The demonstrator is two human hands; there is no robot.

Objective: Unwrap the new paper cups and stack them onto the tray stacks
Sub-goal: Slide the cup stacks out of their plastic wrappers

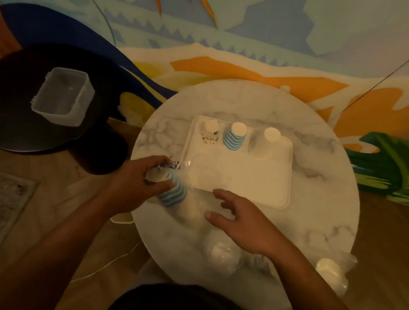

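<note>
While unwrapping: left hand grips the wrapped blue-striped cups at the desk's left edge; right hand hovers spread, holding nothing.
Progress: early; three tray stacks wait, more wrapped packs near edge.
Materials: crinkly clear film, smooth paper cones, marbled round top.

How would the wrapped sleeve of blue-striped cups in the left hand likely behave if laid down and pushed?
The wrapped blue-striped cup sleeve is round and tapered, so on its side it would probably roll in a curve. Its clear film looks thin and glossy, likely slippery. Being paper cups, it is probably light and would slide easily on the marble table.
</note>
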